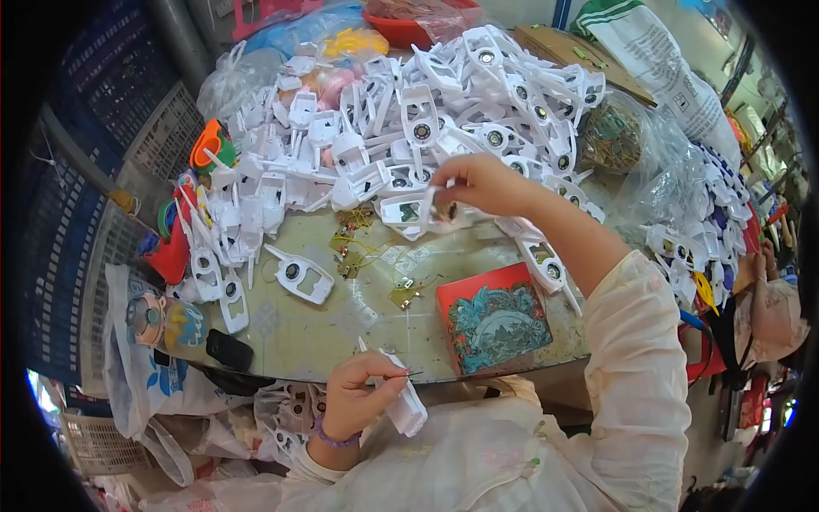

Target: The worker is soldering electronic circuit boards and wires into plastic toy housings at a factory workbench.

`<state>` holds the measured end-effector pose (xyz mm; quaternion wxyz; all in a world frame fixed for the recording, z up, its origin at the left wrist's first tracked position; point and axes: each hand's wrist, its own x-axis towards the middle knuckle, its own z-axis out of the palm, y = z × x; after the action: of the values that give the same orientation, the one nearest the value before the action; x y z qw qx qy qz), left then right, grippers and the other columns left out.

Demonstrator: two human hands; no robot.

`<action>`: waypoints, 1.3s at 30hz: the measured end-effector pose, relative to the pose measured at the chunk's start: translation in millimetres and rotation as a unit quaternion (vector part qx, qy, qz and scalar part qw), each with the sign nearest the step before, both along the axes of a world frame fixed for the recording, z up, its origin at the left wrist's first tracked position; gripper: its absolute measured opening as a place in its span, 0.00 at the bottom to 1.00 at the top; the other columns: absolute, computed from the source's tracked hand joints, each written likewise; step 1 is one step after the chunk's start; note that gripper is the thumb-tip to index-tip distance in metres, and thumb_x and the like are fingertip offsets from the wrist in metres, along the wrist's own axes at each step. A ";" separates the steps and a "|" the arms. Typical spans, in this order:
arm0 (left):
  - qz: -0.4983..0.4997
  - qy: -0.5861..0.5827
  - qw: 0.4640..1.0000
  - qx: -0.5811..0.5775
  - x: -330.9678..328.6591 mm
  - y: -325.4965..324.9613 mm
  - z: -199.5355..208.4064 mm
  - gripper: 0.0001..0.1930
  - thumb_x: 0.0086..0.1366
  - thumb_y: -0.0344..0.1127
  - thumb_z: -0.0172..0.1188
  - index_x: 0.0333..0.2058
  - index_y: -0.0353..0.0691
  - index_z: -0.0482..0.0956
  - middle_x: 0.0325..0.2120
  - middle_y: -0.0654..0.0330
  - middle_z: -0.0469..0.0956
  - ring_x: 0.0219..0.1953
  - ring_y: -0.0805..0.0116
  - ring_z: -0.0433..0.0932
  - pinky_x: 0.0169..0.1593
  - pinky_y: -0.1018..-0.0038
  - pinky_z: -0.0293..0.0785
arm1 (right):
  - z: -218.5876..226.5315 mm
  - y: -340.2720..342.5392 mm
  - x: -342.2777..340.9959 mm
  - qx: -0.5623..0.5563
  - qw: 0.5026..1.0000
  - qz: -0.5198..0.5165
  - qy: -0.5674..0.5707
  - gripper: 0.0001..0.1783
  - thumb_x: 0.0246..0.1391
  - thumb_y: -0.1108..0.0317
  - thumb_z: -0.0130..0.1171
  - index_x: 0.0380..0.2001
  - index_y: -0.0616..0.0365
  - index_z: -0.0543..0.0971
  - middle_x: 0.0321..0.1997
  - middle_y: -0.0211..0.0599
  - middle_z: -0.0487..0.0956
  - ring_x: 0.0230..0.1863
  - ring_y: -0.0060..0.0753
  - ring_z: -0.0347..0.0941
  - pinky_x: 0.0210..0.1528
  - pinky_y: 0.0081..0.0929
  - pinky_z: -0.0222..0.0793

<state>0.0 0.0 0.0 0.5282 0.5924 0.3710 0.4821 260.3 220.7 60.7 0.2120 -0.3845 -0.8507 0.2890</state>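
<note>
My left hand (363,397), at the table's front edge, is closed on a white plastic casing (408,411) held at a tilt. A thin dark piece sticks out by its fingertips; I cannot make out what it is. Farther out, my right hand (490,183) grips another white plastic casing (432,212) at the near edge of a large heap of casings (422,107). That casing is blurred, with something dark in its opening. One loose white casing with a round dark speaker (303,280) lies flat on the table. Small circuit boards with yellow wires (408,292) lie between the hands.
A red box with a teal relief lid (499,320) sits at the table's front right. A clear bag of wired boards (612,136) and more casings (695,235) are to the right. Red and orange plastic pieces (209,145) lie left; a black object (229,350) rests near the front-left edge.
</note>
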 end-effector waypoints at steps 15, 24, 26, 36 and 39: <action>0.027 0.006 0.999 -0.022 8.7 -3.7 4.4 0.05 0.52 0.23 0.62 0.30 0.35 0.80 0.25 0.61 0.78 0.29 0.72 0.75 0.35 0.77 0.68 | 31.9 -86.0 6.8 -0.104 0.978 0.106 -0.148 0.11 0.42 0.64 0.67 0.31 0.56 0.83 0.27 0.36 0.80 0.29 0.38 0.76 0.32 0.31 0.68; 0.013 0.041 0.999 -0.010 10.7 -4.4 6.0 0.03 0.52 0.22 0.61 0.28 0.35 0.78 0.25 0.61 0.77 0.29 0.72 0.75 0.36 0.77 0.69 | 21.2 -145.5 18.9 0.132 0.985 -0.058 -0.090 0.13 0.42 0.58 0.66 0.23 0.56 0.78 0.25 0.35 0.74 0.30 0.39 0.73 0.32 0.32 0.68; 0.022 0.037 0.999 -0.021 12.6 -4.7 6.5 0.04 0.52 0.23 0.62 0.28 0.35 0.78 0.26 0.61 0.77 0.29 0.71 0.75 0.36 0.77 0.68 | 12.6 -157.0 13.6 0.188 0.957 -0.153 -0.157 0.20 0.38 0.50 0.68 0.23 0.56 0.78 0.25 0.35 0.74 0.30 0.40 0.72 0.31 0.33 0.68; -0.115 0.203 0.955 0.183 46.0 32.8 28.0 0.04 0.51 0.30 0.63 0.27 0.38 0.79 0.49 0.55 0.75 0.29 0.64 0.78 0.33 0.73 0.74 | 20.1 -166.9 12.4 0.158 0.968 -0.096 -0.169 0.15 0.39 0.57 0.65 0.25 0.58 0.78 0.28 0.35 0.75 0.33 0.38 0.72 0.36 0.33 0.69; -0.104 0.236 0.941 0.221 51.7 34.1 24.7 0.04 0.51 0.30 0.63 0.26 0.39 0.78 0.49 0.56 0.76 0.29 0.62 0.78 0.34 0.72 0.74 | 28.8 -169.1 12.1 0.105 0.974 -0.096 -0.175 0.12 0.41 0.63 0.64 0.30 0.57 0.79 0.34 0.35 0.77 0.35 0.41 0.73 0.36 0.31 0.69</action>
<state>51.7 34.1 24.7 0.3284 0.8261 0.3054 0.3412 272.4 51.7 89.5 0.1255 -0.4844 -0.8595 0.1045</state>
